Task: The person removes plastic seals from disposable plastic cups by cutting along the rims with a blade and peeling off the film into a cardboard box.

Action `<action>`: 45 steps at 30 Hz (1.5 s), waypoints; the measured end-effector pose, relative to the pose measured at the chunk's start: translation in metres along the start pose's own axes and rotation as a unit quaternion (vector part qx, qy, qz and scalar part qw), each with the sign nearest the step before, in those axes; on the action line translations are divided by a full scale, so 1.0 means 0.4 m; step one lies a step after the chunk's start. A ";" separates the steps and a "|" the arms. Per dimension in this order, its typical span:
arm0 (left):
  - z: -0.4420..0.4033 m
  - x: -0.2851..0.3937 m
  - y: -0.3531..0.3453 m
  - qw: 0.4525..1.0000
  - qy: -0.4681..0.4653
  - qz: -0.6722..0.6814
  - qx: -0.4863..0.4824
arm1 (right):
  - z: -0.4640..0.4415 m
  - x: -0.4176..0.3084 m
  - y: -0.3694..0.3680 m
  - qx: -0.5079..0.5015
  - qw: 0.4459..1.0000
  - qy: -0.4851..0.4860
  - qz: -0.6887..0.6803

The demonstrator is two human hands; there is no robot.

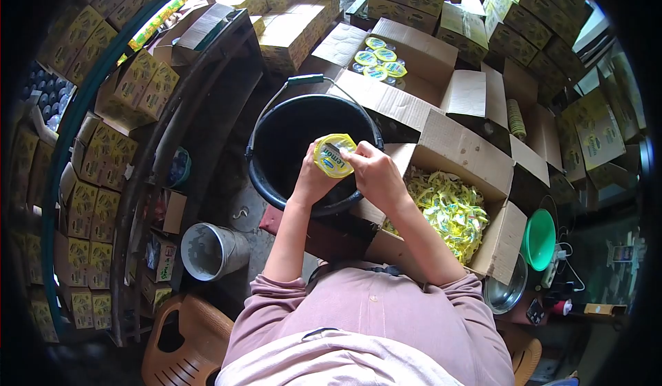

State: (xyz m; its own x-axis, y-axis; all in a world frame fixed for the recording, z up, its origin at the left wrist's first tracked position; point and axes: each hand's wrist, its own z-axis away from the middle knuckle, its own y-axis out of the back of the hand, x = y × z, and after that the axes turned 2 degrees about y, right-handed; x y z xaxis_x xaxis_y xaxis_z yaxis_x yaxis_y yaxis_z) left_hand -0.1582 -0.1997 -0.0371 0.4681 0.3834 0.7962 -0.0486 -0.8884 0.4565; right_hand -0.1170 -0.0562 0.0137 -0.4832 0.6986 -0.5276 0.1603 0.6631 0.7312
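A round cup with a yellow lid label is held over the black bucket. My left hand is wrapped round the cup from the left and below. My right hand has its fingers pinched at the right edge of the lid; whatever lies between the fingertips is too small to make out. Beyond the bucket, an open carton holds several yellow-lidded cups. Close by on the right, another carton is full of crumpled yellow strips.
A grey pail stands on the floor at the left, near an orange chair. Stacked yellow cartons line the left shelf. At the right are a green bowl and a carton with stacked cups.
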 end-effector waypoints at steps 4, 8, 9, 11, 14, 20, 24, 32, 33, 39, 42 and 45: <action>0.000 -0.003 0.001 1.000 0.005 -0.011 0.003 | 0.011 0.003 0.011 -0.019 1.000 0.000 0.021; 0.000 -0.012 -0.002 0.999 -0.003 -0.013 0.037 | 0.036 0.010 0.031 -0.054 0.998 -0.027 0.032; -0.001 -0.012 -0.001 0.999 0.003 -0.002 0.041 | 0.038 0.010 0.038 -0.057 0.997 -0.029 0.034; -0.001 -0.005 0.001 0.999 0.011 0.003 0.042 | 0.041 0.006 0.053 -0.064 0.997 -0.027 0.045; -0.003 -0.001 0.000 0.999 0.002 -0.002 0.039 | 0.046 0.006 0.073 -0.060 0.997 -0.022 0.048; 0.003 -0.023 -0.007 0.997 0.005 0.035 0.074 | 0.043 0.018 0.113 -0.030 0.999 -0.018 -0.008; 0.009 -0.041 -0.004 0.997 -0.017 0.059 0.044 | 0.034 0.023 0.119 0.013 0.999 -0.029 -0.040; 0.011 -0.040 -0.002 0.988 -0.016 0.153 -0.008 | 0.023 0.050 0.071 0.052 0.990 -0.054 -0.123; 0.010 -0.034 0.003 0.988 -0.021 0.151 -0.018 | 0.020 0.053 0.070 0.051 0.990 -0.039 -0.127; 0.010 -0.014 0.011 0.994 -0.006 0.100 -0.049 | -0.017 0.065 0.070 -0.010 0.991 0.115 -0.061; 0.011 -0.016 0.015 0.987 0.004 0.143 -0.073 | -0.034 0.052 0.076 -0.029 0.987 0.153 -0.039; 0.012 -0.008 0.016 0.984 0.007 0.165 -0.069 | -0.042 0.051 0.077 -0.046 0.985 0.163 -0.041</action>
State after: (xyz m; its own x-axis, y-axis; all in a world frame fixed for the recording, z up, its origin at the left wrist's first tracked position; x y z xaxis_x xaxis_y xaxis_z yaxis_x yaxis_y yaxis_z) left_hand -0.1558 -0.2077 -0.0386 0.3952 0.0836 0.9148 -0.3153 -0.9230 0.2205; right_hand -0.1361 -0.0261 0.0327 -0.7445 0.5104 -0.4304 0.0385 0.6764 0.7355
